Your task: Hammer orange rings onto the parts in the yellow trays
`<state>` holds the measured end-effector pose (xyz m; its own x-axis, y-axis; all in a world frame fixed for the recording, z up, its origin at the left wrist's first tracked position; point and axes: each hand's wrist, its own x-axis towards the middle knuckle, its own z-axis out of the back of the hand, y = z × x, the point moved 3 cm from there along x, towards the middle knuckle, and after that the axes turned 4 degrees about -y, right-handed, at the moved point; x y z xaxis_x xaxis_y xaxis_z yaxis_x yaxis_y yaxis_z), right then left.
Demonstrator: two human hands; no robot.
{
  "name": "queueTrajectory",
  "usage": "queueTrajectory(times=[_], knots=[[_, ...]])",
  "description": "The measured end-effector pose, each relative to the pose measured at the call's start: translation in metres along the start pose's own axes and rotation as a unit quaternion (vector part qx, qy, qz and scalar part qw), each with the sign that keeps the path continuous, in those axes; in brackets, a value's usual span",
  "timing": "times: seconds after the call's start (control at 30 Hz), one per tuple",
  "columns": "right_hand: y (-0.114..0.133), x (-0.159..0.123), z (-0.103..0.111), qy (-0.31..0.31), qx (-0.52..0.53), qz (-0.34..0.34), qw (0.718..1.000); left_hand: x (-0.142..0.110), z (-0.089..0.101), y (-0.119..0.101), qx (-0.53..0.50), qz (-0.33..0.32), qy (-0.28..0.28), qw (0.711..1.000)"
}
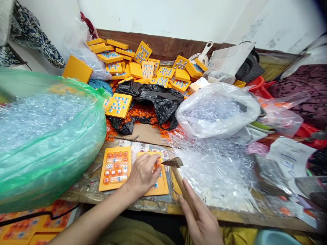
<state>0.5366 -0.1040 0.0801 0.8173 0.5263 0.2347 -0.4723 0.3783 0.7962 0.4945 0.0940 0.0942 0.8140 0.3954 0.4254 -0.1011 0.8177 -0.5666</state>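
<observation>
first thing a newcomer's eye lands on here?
Probably the heap of yellow trays piled against the back wall, then the big green bag of clear plastic bits filling the left side. At the near edge, the left hand presses on a yellow tray while the right hand holds a small hammer beside it.

single head view, looking forward and down, close over workbench (143, 134)

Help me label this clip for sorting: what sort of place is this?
Probably a small assembly bench, home or workshop: a heap of yellow trays, bags of clear plastic parts, and the right hand holding a small hammer beside a yellow tray.
</observation>
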Motion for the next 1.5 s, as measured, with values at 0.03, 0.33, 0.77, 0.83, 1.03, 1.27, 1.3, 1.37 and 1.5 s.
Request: queueTrajectory(times=[0.03,0.33,0.77,0.83,1.03,1.27,1.3,1.37,1.5], knots=[[0.003,0.002,0.0,0.025,-0.02,0.029,0.999,-0.001,-0.001,0.0,-0.002,-0.004,-0.007,1.0],[0.016,0.006,0.006,0.015,-0.062,0.076,0.995,-0.006,-0.006,0.001,0.025,-0.017,-0.031,0.999],[0.016,0.018,0.005,0.028,-0.104,0.133,0.985,-0.002,-0.007,0.005,0.039,0.024,-0.018,0.999],[0.016,0.018,0.001,0.044,-0.115,0.124,0.985,-0.001,-0.007,0.005,0.042,0.033,-0.016,0.998],[-0.003,0.015,-0.005,0.077,-0.041,0.005,0.996,-0.005,-0.006,0.001,0.027,0.037,-0.008,0.999],[-0.008,0.02,-0.024,-0.04,0.161,-0.185,0.969,0.046,0.023,0.033,0.093,0.091,0.012,0.991],[-0.006,0.022,-0.028,-0.045,0.179,-0.192,0.964,0.06,0.026,0.045,0.121,0.109,0.014,0.987],[-0.002,0.024,-0.034,-0.05,0.202,-0.204,0.957,0.089,0.026,0.068,0.151,0.13,0.026,0.98],[0.002,0.025,-0.036,-0.054,0.218,-0.202,0.953,0.125,0.014,0.101,0.167,0.138,0.062,0.974]])
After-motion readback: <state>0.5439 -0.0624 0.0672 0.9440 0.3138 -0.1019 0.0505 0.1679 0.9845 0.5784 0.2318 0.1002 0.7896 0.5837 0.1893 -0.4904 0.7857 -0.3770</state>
